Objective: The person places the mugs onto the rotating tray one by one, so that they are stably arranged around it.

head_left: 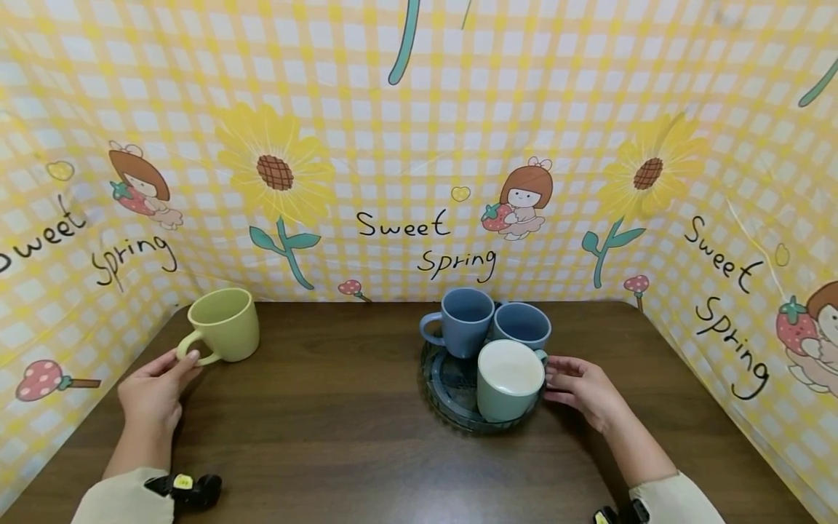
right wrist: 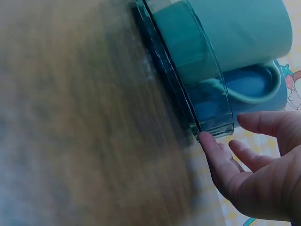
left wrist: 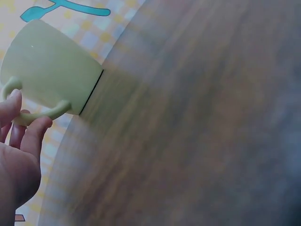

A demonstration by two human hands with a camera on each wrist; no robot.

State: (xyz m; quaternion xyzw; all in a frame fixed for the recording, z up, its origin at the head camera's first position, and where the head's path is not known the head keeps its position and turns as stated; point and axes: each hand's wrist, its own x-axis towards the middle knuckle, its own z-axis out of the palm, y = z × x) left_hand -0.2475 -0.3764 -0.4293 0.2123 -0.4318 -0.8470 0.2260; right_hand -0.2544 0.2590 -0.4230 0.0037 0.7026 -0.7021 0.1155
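Observation:
At the left of the head view, a yellow-green mug (head_left: 230, 327) stands upright by the back left of the table. My left hand (head_left: 153, 389) pinches its handle (left wrist: 49, 112) between thumb and fingers. On the right, a round clear glass tray (head_left: 452, 418) carries two blue mugs, one with its handle to the left (head_left: 466, 327) and another (head_left: 524, 327) beside it. A pale green mug (head_left: 507, 386) stands in front of them on the tray. My right hand (head_left: 585, 389) is at the tray's right side, its loosely extended fingertips (right wrist: 207, 137) right at the glass edge.
The dark wood table (head_left: 314, 422) is enclosed at the back and both sides by a yellow checked cloth (head_left: 393, 145) with printed flowers and figures. Black wrist straps (head_left: 190, 491) sit over the light sleeves.

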